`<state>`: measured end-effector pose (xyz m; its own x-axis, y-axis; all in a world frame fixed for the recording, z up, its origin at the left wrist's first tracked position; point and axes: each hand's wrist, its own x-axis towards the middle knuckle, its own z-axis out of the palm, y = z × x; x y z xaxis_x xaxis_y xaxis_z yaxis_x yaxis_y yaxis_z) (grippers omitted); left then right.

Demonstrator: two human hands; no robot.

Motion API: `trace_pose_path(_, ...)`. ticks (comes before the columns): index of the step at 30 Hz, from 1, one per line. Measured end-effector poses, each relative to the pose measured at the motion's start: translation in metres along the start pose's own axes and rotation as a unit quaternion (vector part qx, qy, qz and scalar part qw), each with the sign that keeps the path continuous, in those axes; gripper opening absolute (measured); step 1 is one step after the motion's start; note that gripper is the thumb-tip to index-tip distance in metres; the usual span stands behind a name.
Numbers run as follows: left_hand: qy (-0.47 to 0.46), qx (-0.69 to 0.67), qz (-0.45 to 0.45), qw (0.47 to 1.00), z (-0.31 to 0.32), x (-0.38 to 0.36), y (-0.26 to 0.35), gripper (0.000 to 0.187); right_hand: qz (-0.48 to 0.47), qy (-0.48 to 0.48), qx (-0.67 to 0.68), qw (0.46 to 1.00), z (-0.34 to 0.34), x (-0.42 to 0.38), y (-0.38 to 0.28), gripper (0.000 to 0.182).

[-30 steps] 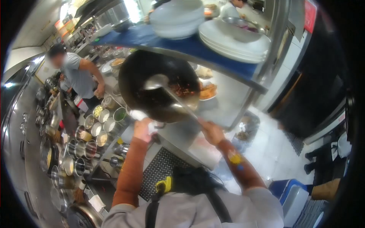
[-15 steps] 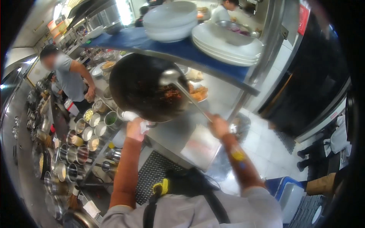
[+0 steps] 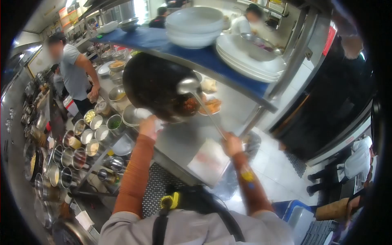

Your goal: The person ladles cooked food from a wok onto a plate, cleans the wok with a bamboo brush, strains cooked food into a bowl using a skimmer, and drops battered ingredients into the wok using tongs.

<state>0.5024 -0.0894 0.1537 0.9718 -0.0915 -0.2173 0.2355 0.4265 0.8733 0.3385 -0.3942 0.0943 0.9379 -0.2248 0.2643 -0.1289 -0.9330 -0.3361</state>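
Observation:
My left hand [image 3: 149, 127] is closed on the handle of a large black wok [image 3: 151, 83], with a white cloth [image 3: 143, 113] wrapped at the grip. The wok is tilted over the steel counter, its inside facing me. Reddish-brown food [image 3: 190, 104] lies low in it, by the right rim. A metal ladle [image 3: 207, 110] is in my right hand [image 3: 232, 143], fingers wrapped round its long handle; its bowl is over the wok's right side. Just beyond that rim, a white dish holds orange-brown food [image 3: 211, 105], partly hidden by the wok and ladle.
A blue-topped shelf [image 3: 155, 43] with stacked white bowls [image 3: 194, 26] and plates [image 3: 245, 57] crosses above the wok. Several metal ingredient pots [image 3: 101, 132] stand at left. A white cloth or paper [image 3: 208, 161] lies on the counter. A co-worker [image 3: 75, 67] stands at far left.
The view has shifted a little. The food in the wok looks more gathered near the right rim, and the ladle's bowl has moved slightly right and down. Both hands keep their holds.

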Motion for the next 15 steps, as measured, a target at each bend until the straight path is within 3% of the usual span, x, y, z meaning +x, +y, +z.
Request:
trace_pose_path(7, 0.029, -0.018, 0.003, 0.999, 0.009, 0.026, -0.005, 0.008, 0.042, -0.044, -0.069, 0.996, -0.003, -0.017, -0.004, 0.050)
trace_pose_path(15, 0.052, -0.061, 0.004, 0.997, 0.014, 0.066, -0.027, 0.009, 0.036, 0.047, -0.149, 0.987, -0.037, -0.064, 0.030, 0.054)
